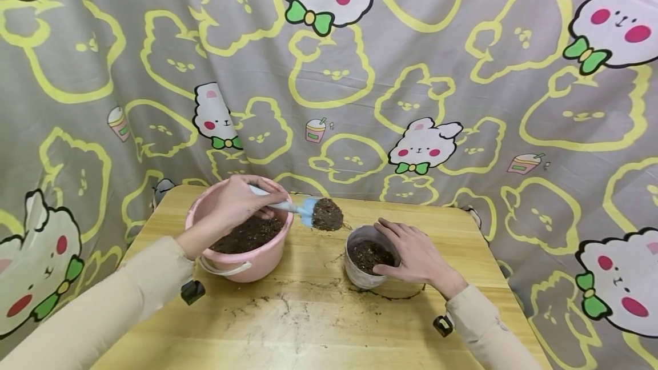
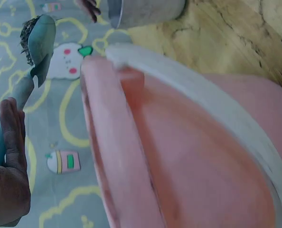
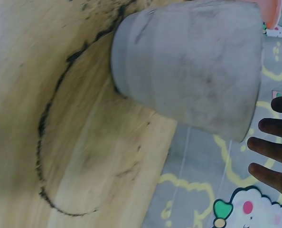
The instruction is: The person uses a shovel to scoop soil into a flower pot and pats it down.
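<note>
- My left hand (image 1: 241, 203) grips the blue trowel (image 1: 307, 211) by its handle; blade carries a heap of soil (image 1: 328, 214).
- My right hand (image 1: 418, 256) is spread wide at the gray pot (image 1: 361, 276), fingers straight at the far rim, thumb over the mouth. Firm contact or not: can't tell.
- Key relation: loaded blade vs pot mouth. Trowel's long axis runs left to right, handle end at my left hand, blade pointing right. Pot sits right of the blade and nearer to me, so blade is near the mouth but not over it.
- Right hand is nearer the pot; left hand is over the pink bucket (image 1: 267, 261).
- Pot stands upright, part filled with dark soil (image 1: 368, 257). Bucket, at left, holds soil too; its white handle (image 1: 228, 270) hangs down on my side.
- Wood-look surface (image 1: 329, 338): crumbs (image 1: 288, 316) scattered between me and the containers, a curved soil line (image 3: 42, 128) beside the pot.
- Room: gray patterned curtain (image 1: 329, 87) behind, yellow outlines, white cartoon animals. Beige sleeves (image 1: 136, 284) on both my arms.
</note>
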{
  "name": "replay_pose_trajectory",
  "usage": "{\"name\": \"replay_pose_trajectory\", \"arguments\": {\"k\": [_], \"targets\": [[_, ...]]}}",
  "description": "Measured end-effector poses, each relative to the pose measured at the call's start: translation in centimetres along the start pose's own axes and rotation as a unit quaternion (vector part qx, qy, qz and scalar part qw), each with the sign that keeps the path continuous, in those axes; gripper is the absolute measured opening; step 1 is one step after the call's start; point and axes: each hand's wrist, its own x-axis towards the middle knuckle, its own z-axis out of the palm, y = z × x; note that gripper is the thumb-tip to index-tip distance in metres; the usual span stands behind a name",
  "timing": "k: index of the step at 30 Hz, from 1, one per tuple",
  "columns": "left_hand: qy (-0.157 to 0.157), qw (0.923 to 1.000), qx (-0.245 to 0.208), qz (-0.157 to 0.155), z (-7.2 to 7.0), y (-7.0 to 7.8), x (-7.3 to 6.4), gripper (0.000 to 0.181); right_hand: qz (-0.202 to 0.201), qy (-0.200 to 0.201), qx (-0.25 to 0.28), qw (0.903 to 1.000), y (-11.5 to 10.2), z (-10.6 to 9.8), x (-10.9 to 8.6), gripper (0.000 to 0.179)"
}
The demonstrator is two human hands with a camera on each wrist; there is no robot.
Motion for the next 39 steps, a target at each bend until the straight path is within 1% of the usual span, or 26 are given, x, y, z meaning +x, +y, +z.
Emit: {"name": "replay_pose_trajectory", "arguments": {"k": [1, 4, 8, 10, 16, 22, 25, 29, 32, 36, 39], "targets": [[-0.001, 1.0, -0.005, 0.001, 0.5, 0.0, 0.2, 0.041, 0.003, -0.001, -0.003, 1.0, 0.2, 0.1, -0.2, 0.098], [0.001, 0.9998, -0.015, -0.012, 1.7, 0.2, 0.8, 0.035, 0.015, -0.007, -0.001, 0.9999, 0.5, 0.3, -0.7, 0.098], [-0.002, 0.9993, -0.013, -0.035, 3.2, 0.4, 1.4, 0.037, 0.022, -0.008, 0.001, 0.9997, 0.9, 0.6, -1.2, 0.098], [-0.005, 0.9992, -0.008, -0.039, 3.8, 0.5, 1.8, 0.037, 0.024, -0.009, -0.002, 0.9997, 1.2, 0.9, -1.4, 0.099], [-0.014, 0.9992, 0.016, -0.033, 5.7, 0.3, 2.6, 0.031, 0.032, -0.015, -0.01, 0.9993, 1.8, 1.5, -1.8, 0.101], [-0.025, 0.9994, 0.018, -0.016, 7.7, -0.2, 3.3, 0.023, 0.034, -0.018, -0.011, 0.9992, 1.8, 1.7, -2.1, 0.102], [-0.031, 0.9991, 0.023, -0.017, 8.7, -0.4, 3.5, 0.019, 0.035, -0.024, -0.012, 0.999, 1.7, 1.8, -2.1, 0.102], [-0.028, 0.9976, 0.059, -0.023, 9.8, -0.4, 3.5, 0.017, 0.04, -0.031, -0.009, 0.9987, 1.6, 1.8, -2.1, 0.102], [-0.022, 0.9938, 0.107, -0.02, 10.3, -0.4, 3.5, 0.017, 0.041, -0.031, -0.006, 0.9986, 1.5, 1.8, -2.1, 0.102], [-0.018, 0.9853, 0.17, -0.006, 10.6, -0.3, 3.4, 0.018, 0.041, -0.03, -0.008, 0.9987, 1.5, 1.8, -2.0, 0.102], [-0.012, 0.976, 0.217, 0.005, 10.7, -0.4, 3.2, 0.019, 0.04, -0.029, -0.01, 0.9987, 1.5, 1.8, -2.0, 0.102]]}}
